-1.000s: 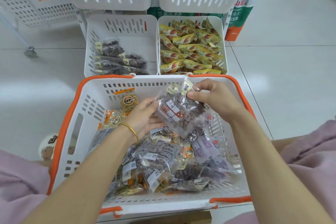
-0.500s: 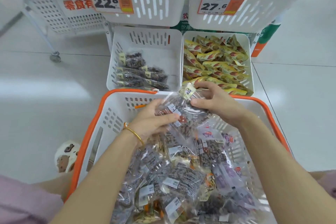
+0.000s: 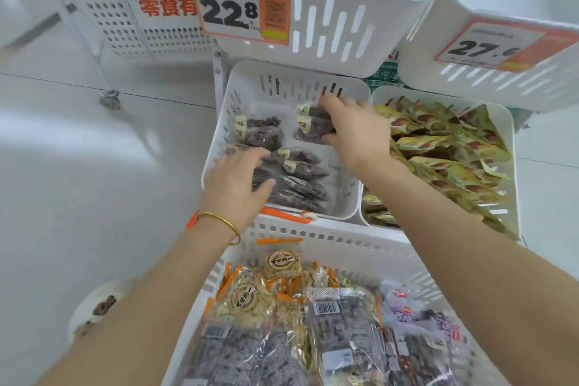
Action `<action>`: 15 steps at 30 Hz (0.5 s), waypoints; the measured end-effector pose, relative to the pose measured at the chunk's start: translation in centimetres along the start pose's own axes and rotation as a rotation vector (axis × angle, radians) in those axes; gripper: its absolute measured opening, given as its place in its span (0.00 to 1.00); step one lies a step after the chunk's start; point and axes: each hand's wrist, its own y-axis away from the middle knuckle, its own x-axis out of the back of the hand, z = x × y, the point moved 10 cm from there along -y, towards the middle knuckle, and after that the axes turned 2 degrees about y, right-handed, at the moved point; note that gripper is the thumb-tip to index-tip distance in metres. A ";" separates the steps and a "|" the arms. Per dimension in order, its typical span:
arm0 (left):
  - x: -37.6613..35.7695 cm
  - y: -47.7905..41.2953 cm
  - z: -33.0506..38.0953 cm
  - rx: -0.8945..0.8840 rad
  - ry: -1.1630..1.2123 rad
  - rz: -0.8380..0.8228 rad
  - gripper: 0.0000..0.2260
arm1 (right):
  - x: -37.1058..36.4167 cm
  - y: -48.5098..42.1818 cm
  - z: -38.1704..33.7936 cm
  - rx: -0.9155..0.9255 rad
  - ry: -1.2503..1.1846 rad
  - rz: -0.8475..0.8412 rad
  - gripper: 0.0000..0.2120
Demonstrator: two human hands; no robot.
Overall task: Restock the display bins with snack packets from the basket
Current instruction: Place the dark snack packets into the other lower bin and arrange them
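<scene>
Hands: left [image 3: 238, 178] touches packets [image 3: 297, 175], right [image 3: 354, 131] grips packet [image 3: 308, 130].

- Orange-edged price tag [image 3: 238, 6] reading 22.8.
- Second price tag [image 3: 492, 47], 27.6, to its right.
- White perforated cart [image 3: 125, 25], red lettering, to its left.
- Caster wheel [image 3: 109, 99], below-left of it.

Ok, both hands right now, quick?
Left hand: open, fingers resting on stacked dark packets.
Right hand: gripping a dark packet in the bin.
</scene>
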 end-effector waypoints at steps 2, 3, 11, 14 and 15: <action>-0.6 0.2 0.0 -0.029 -0.005 0.014 0.19 | -3.0 -1.4 -0.3 -0.025 0.021 -0.058 0.22; -0.6 0.1 0.0 -0.038 0.016 0.025 0.18 | -4.5 -2.0 -0.1 -0.040 -0.008 -0.099 0.23; -1.0 -0.1 0.1 -0.039 0.060 -0.005 0.19 | -12.2 -2.4 -0.6 -0.192 -0.544 -0.477 0.20; -1.2 -0.3 -0.3 -0.025 0.075 -0.027 0.19 | -10.9 -1.8 -0.3 -0.185 -0.584 -0.508 0.24; -1.3 -0.3 -0.5 -0.014 0.087 -0.039 0.19 | -9.9 -1.4 -0.2 -0.176 -0.600 -0.492 0.25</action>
